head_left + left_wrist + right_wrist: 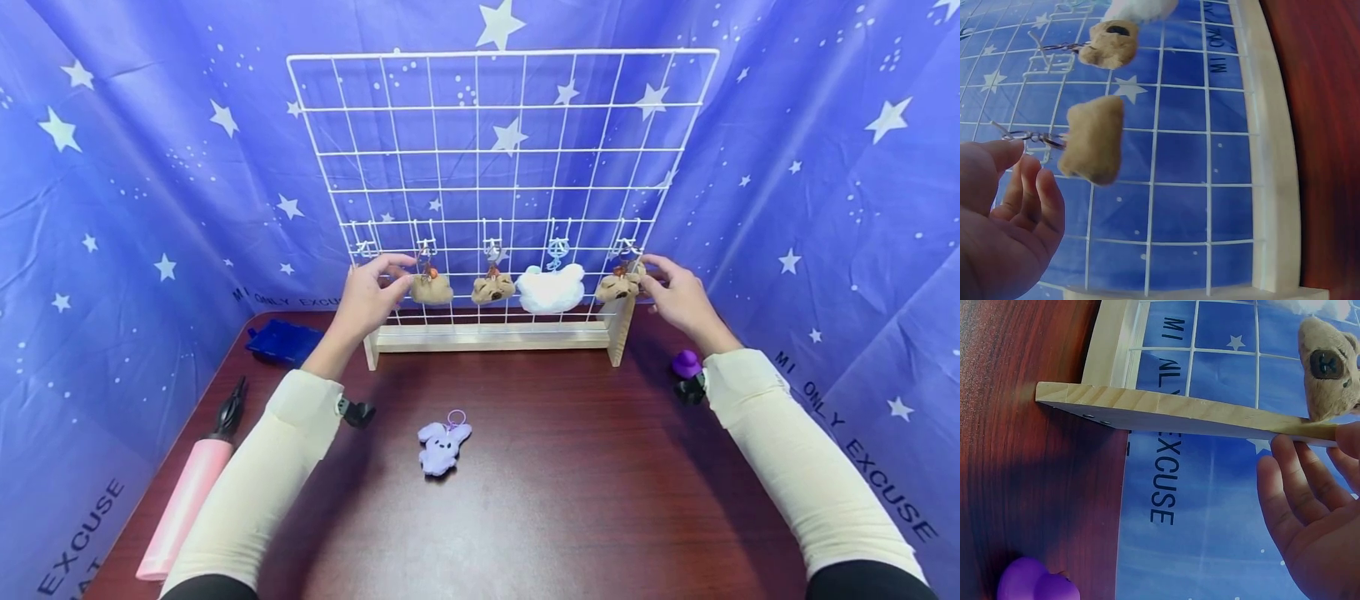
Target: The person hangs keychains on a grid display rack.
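Note:
Five hooks line a white wire grid (pixel 517 190); four carry plush keychains. The left hand (pixel 371 292) is beside the metal clasp of a plain brown plush keychain (pixel 432 289), thumb and index finger apart. In the left wrist view its other fingers are loosely bent, and any touch is unclear. At the grid's right end, the right hand (pixel 681 297) has its thumb and fingertips by the edge of a brown bear keychain (pixel 617 287). Between them hang another brown bear keychain (pixel 492 288) and a white fluffy keychain (pixel 551 289). A lilac bunny keychain (pixel 441 447) lies on the table.
The grid stands on a wooden base (pixel 487 337) on the dark red table (pixel 570 500). At left lie a pink hand pump (pixel 187 508) and a blue plastic item (pixel 283 342). A small purple object (pixel 686 363) sits near the right wrist. Starry blue curtains (pixel 150 167) surround the table.

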### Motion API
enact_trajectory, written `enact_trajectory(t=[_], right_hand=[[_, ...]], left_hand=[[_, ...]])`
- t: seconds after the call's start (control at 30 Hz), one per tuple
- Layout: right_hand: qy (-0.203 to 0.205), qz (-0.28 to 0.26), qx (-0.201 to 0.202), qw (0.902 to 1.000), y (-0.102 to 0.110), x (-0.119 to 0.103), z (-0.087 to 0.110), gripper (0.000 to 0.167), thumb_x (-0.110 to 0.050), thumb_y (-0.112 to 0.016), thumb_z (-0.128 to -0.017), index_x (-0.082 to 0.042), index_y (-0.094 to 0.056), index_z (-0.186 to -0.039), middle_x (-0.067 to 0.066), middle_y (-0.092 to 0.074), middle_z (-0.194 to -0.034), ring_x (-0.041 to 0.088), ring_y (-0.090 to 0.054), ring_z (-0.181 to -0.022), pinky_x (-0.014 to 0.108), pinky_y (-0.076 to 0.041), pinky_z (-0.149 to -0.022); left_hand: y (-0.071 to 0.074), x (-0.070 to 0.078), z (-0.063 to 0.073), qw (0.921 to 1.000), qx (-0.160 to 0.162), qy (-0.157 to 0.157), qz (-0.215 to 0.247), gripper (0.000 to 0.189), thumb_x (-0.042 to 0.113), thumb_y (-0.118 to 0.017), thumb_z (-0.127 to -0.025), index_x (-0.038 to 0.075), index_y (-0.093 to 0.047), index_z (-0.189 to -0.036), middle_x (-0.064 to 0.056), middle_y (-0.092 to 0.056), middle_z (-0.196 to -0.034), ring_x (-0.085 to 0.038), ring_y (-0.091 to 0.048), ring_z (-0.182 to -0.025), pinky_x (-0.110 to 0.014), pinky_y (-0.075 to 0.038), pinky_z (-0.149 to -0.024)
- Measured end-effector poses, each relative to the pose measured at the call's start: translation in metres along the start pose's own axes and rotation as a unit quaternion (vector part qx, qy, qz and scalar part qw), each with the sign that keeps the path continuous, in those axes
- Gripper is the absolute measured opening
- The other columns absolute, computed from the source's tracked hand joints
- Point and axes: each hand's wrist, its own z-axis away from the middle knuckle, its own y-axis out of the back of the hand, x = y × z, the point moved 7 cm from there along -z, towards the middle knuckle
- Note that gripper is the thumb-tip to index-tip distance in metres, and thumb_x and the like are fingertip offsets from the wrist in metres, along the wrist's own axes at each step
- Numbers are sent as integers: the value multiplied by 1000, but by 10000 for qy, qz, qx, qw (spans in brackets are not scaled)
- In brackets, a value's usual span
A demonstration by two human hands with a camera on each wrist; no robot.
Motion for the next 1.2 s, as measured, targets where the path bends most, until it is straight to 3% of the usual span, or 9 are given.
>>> enact_trajectory(t=[0.17, 0.43, 0.57, 0.67, 0.87, 1.03, 1.2], right_hand=[[-3, 17, -20, 10000, 0, 1, 1, 49, -25, -49, -106, -8, -45, -152, 33, -61, -135, -3, -62, -69, 22, -57, -59], [3, -8, -3, 10000, 4, 2, 3, 50, -26, -49, -106, -7, -45, -152, 33, -61, -134, 13, -70, -82, 22, -58, -60], [-23, 38, -38, 10000, 3, 4, 2, 51, -29, -49, -106, -9, -45, -153, 32, -60, -136, 8, -68, -78, 21, -57, -60], [-53, 65, -82, 9999, 3, 5, 2, 52, -31, -48, -106, -10, -43, -154, 32, -59, -137, 0, -64, -74, 21, -57, -61], [-29, 104, -114, 9999, 5, 3, 4, 53, -31, -48, -106, -8, -43, -154, 33, -60, -135, -8, -60, -69, 21, -56, -59], [28, 55, -155, 9999, 4, -2, 4, 54, -33, -49, -106, -8, -44, -153, 33, -60, -135, -13, -57, -67, 20, -56, -59], [12, 36, -196, 9998, 0, -4, 2, 53, -32, -49, -107, -8, -43, -154, 33, -59, -136, -12, -58, -68, 20, -56, -60]], left_hand=[[-3, -8, 12, 9997, -59, -49, -213, 28, 15, -67, -97, 12, -69, -125, -11, -72, -98, -32, -66, -71, -27, -53, -56], [-14, -22, 36, 9975, -194, -167, -661, 22, 13, -69, -94, 12, -73, -116, -9, -74, -94, -15, -62, -70, -24, -48, -59], [-26, -31, 47, 9951, -462, -216, -842, 19, 12, -69, -94, 11, -75, -113, -8, -76, -95, -18, -66, -74, -26, -50, -63], [-42, -40, 54, 9912, -896, -239, -949, 19, 12, -69, -95, 8, -75, -112, -8, -76, -97, -20, -68, -78, -30, -53, -68], [-78, -46, 71, 9750, -1885, -450, -1090, 22, 12, -70, -95, 8, -75, -115, -4, -77, -98, -18, -70, -92, -38, -56, -86], [-96, -48, 82, 9565, -2516, -725, -1287, 21, 10, -71, -94, 12, -75, -114, 1, -77, -95, -12, -69, -90, -31, -54, -82], [-108, -51, 91, 9357, -3057, -893, -1519, 22, 10, -70, -94, 11, -74, -116, -1, -77, -104, -13, -69, -94, -30, -54, -84]])
